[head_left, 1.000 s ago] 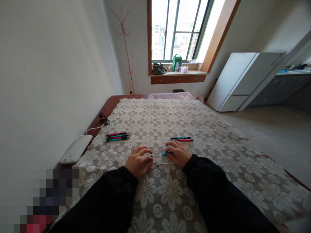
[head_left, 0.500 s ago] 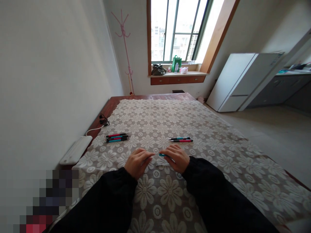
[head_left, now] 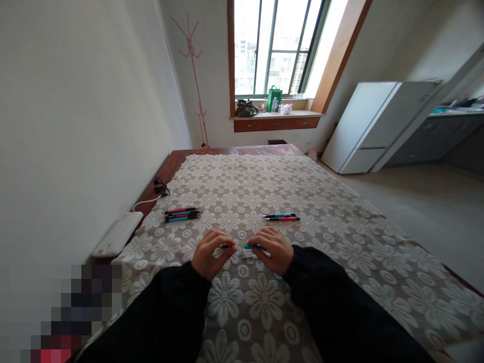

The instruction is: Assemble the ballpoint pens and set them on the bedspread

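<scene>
My left hand [head_left: 212, 253] pinches a small dark piece [head_left: 224, 246], which looks like a pen part, between thumb and fingertips. A short gap away, my right hand [head_left: 275, 250] is closed on a blue pen barrel [head_left: 248, 247] whose end points left toward the dark piece. Thin pale sticks [head_left: 249, 256], partly hidden under my right hand, lie on the cloth; their kind is too small to tell. Beyond my right hand lie two pens, a blue-and-black pen [head_left: 280, 216] and a red-and-black pen [head_left: 283, 219]. Several red and blue pens [head_left: 182, 216] lie grouped beyond my left hand.
A floral lace tablecloth [head_left: 262, 297] covers the table. Along the left edge are a white power strip [head_left: 118, 234] and black plugs [head_left: 162, 187]. Farther off stand a pink coat rack [head_left: 194, 70], a window sill with bags, and a white fridge [head_left: 372, 126].
My left fingers have parted slightly, and the dark piece now shows between them. The blue barrel has dropped a little and tilted level in my right hand. The pens on the table stay put.
</scene>
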Demonstrator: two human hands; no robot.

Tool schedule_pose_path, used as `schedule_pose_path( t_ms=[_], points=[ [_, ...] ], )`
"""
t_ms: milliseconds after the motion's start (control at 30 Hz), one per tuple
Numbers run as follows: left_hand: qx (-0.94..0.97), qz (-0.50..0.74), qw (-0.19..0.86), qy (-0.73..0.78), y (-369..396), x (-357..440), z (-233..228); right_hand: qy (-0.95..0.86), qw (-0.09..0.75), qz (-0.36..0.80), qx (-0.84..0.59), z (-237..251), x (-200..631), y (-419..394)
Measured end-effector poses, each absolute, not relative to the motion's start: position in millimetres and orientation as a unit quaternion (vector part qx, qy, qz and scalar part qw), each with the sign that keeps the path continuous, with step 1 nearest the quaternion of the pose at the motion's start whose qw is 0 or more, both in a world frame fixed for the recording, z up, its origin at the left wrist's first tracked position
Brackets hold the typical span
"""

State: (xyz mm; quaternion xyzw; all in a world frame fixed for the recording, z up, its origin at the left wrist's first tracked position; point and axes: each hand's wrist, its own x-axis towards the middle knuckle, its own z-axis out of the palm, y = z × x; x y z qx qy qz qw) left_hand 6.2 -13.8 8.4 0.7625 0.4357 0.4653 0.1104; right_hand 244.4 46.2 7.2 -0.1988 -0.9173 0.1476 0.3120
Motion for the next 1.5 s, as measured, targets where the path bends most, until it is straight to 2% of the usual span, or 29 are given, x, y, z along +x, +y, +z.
schedule_pose_path(
  t_ms=[300, 600, 700, 833, 900, 1000, 1367, 1500],
  points=[
    [0.761, 0.458, 0.176, 0.425, -19, 11, 8, -0.926, 0.305, 0.150, -0.166, 7, 242, 42],
    [0.801, 0.433, 0.141, 0.389, -14, 6, 0, -0.924, 0.309, 0.163, -0.154, 7, 239, 39],
    [0.813, 0.422, 0.113, 0.385, -14, 5, -2, -0.897, 0.336, 0.221, -0.181, 9, 237, 35],
    [0.803, 0.416, 0.089, 0.417, -13, 6, 0, -0.781, 0.430, 0.396, -0.219, 15, 237, 29],
    [0.796, 0.405, 0.088, 0.440, -13, 7, 2, -0.728, 0.476, 0.441, -0.224, 18, 238, 29],
    [0.799, 0.376, 0.073, 0.464, -12, 8, 3, -0.698, 0.522, 0.428, -0.239, 19, 241, 32],
    [0.796, 0.314, 0.061, 0.514, -11, 7, 0, -0.742, 0.518, 0.341, -0.256, 21, 242, 30],
    [0.783, 0.304, 0.064, 0.539, -10, 7, -1, -0.733, 0.523, 0.351, -0.257, 22, 243, 30]
  ],
)
